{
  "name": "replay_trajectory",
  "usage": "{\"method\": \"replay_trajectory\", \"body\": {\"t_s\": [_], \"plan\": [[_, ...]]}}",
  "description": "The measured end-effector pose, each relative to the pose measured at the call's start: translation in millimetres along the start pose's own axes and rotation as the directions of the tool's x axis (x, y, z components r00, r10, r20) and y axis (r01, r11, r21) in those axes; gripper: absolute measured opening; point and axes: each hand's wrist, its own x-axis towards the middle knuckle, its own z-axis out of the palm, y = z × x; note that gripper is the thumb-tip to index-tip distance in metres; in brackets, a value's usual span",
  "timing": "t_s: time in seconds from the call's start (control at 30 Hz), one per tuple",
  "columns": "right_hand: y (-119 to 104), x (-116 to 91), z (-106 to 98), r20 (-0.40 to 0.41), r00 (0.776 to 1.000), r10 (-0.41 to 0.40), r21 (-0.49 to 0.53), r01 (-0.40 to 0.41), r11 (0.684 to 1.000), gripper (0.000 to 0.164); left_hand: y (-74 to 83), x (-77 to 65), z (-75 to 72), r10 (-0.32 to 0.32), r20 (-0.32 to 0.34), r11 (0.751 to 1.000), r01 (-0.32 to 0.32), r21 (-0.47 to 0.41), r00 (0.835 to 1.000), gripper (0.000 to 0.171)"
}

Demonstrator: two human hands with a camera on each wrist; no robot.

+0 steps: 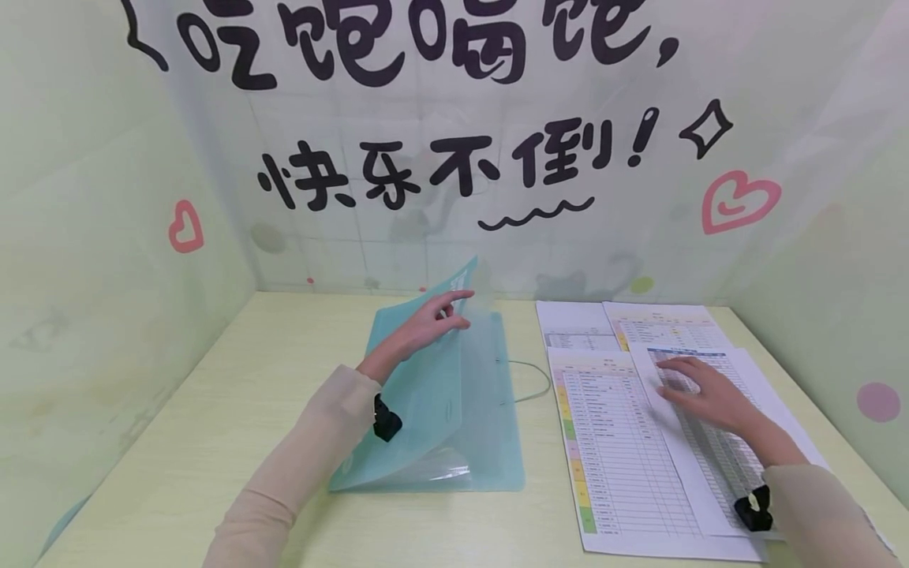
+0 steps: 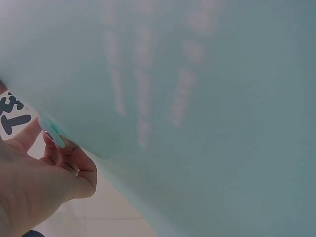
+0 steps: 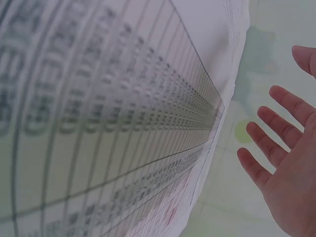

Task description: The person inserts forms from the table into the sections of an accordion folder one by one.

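My left hand point(image 1: 432, 319), the nearer, pinches the raised cover point(image 1: 419, 386) of the folder point(image 1: 500, 461), its long side running away from me; rightward, my right hand point(image 1: 712, 398) hovers spread over papers point(image 1: 625, 457)

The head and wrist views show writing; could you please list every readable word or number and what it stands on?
"吃饱喝饱," on the back wall, upper line, partly cut off.
"快乐不倒!" on the same wall, lower line.
Papers: too small or blurred to read.
Folder: pale marks, too blurred to read.
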Motion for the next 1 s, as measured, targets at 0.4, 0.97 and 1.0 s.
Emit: {"method": "replay_trajectory", "body": {"t_s": [0.4, 0.97, 1.0], "plan": [[23.3, -13.5, -8.0, 0.036, 0.988, 0.148, -0.012, -0.148, 0.989, 0.051, 1.0, 1.3, -1.0, 0.019, 0.006, 1.0, -0.019, 0.001, 1.0, 0.049], [68.4, -48.1, -18.0, 0.056, 0.93, 0.364, -0.031, -0.363, 0.931, 0.067, 2.5, -0.3, -0.3, 0.006, 0.007, 1.0, -0.006, -0.003, 1.0, 0.049], [70.9, -49.2, -19.0, 0.045, 0.927, 0.372, -0.038, -0.37, 0.928, 0.067, 2.1, 0.4, -0.2, 0.0, 0.004, 1.0, 0.0, 0.002, 1.0, 0.049]]}}
